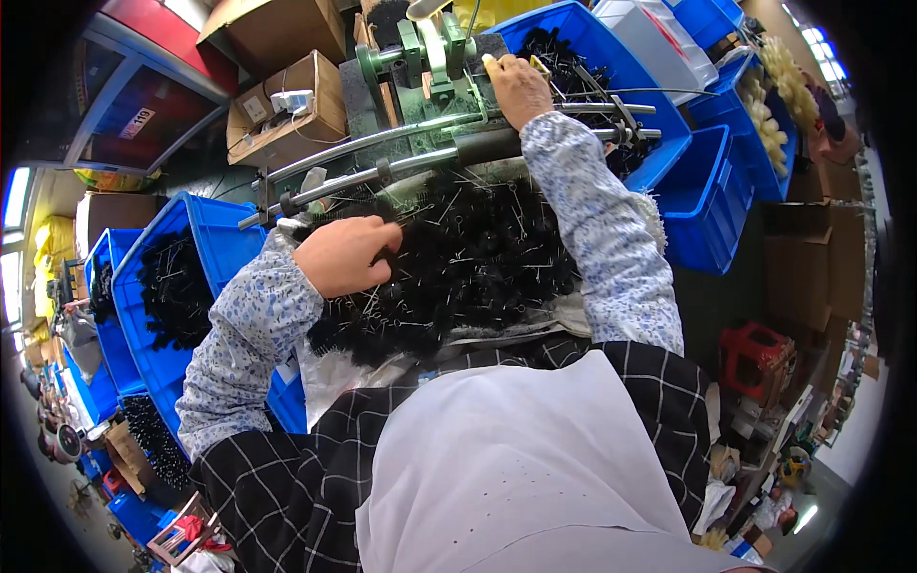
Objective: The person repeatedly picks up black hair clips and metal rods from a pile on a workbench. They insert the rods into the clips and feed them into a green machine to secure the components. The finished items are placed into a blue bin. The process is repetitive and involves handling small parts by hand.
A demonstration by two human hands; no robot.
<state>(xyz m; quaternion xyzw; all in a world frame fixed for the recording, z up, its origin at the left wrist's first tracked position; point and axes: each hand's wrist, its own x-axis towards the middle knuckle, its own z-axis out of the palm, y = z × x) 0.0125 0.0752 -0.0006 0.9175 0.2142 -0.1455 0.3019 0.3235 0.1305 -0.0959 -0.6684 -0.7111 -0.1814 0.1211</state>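
Closest to me is the pale grey cloth (506, 449) down my front, over my black checked shirt (315, 468). Just beyond it a big heap of black bristle brushes (468, 253) with thin wire stems, some ending in small loops, lies on a whitish sheet (330, 377) in front of me.

My left hand (349, 256) is over the left part of that heap. Its fingers are loosely curled, with a gap between thumb and forefinger; I see nothing held in that gap.

Past the heap, a steel rail (415, 164) crosses from side to side, with a black sleeve (487, 145) around it, and my right forearm passes over its right part. Farther on, my right hand (519, 88) is at the right side of a green machine (411, 53), fingers bent and pointing toward it. I can't tell whether they grip anything there.

To the left stands a blue bin (224, 239) with more black brushes in it; another blue bin (669, 134), right of the machine, holds some too. A cardboard box (325, 91) sits left of the machine.
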